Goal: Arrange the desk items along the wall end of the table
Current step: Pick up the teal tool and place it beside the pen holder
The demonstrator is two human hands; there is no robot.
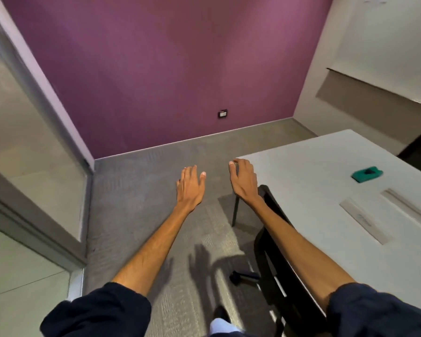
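A white table (306, 181) fills the right side of the view. On it, toward the far right, lies a small green item with a dark top (367, 174). My left hand (190, 188) is stretched out over the carpet, palm down, fingers apart, holding nothing. My right hand (243, 180) hovers at the table's near left corner, fingers loosely spread and empty. Both hands are well left of the green item.
A black office chair (280, 261) stands against the table's left edge under my right forearm. Two grey cable-slot covers (365, 220) sit flush in the tabletop. A purple wall (168, 69) is ahead, a glass partition (29, 147) to the left, grey carpet between.
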